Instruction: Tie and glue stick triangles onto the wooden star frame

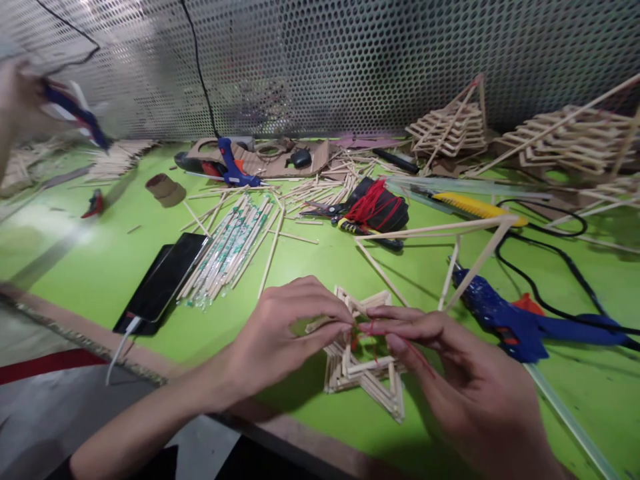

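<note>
A star-shaped frame of stacked wooden sticks (385,393) lies on the green table in front of me. Over its top part, my left hand (295,327) has thumb and forefinger pinched together on red string (367,341). My right hand (450,360) is closed from the other side, with the same string between thumb and fingers and a strand running along the palm. The fingertips of both hands almost meet above the star's open middle. The exact spot where the string loops round the sticks is partly hidden by the fingers.
A blue glue gun (515,320) with its cable lies at the right, near a stick triangle (430,233). Farther back are a yellow cutter (475,208), red string on a black spool (377,203) and scissors (323,209). Wrapped sticks (233,247) and a phone (170,277) lie left. Another person's hand (17,100) shows far left.
</note>
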A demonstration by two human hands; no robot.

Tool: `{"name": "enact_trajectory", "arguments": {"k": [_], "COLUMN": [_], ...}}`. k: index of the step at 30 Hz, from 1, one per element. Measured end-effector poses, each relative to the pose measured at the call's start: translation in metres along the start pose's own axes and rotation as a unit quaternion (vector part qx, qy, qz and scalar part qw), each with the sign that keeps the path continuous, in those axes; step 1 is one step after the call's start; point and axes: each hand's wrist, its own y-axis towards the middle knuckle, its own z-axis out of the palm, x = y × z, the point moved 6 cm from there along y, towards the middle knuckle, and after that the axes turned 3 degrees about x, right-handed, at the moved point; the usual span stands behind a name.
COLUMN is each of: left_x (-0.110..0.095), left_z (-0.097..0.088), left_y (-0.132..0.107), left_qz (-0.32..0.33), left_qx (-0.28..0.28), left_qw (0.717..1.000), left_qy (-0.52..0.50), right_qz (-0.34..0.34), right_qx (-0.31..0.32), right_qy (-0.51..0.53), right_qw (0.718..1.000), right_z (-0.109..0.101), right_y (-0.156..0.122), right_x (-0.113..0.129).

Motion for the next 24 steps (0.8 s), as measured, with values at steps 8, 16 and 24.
{"name": "enact_trajectory", "arguments": {"k": [8,16,24], "left_x": [-0.014,-0.018,-0.007], "left_z": [-0.002,0.002,0.004], "left_y": [0.002,0.016,0.02], "left_qz": [0.052,0.035,-0.049], "left_qx": [0.026,0.054,0.051], "left_qw": [0.998,0.997,0.994], "left_qy": [0.006,-0.034,-0.088], "right_qz": [-0.11,-0.18,-0.193], "right_qx": [0.03,0.051,0.044], "right_qy": [-0.137,-0.174,-0.149], "right_qw": [0.984,0.967,0.969], "right_z": [-0.004,-0.006,-0.007], "right_y": [0.009,0.023,0.03], "right_x": [0.023,0.042,0.047]}}
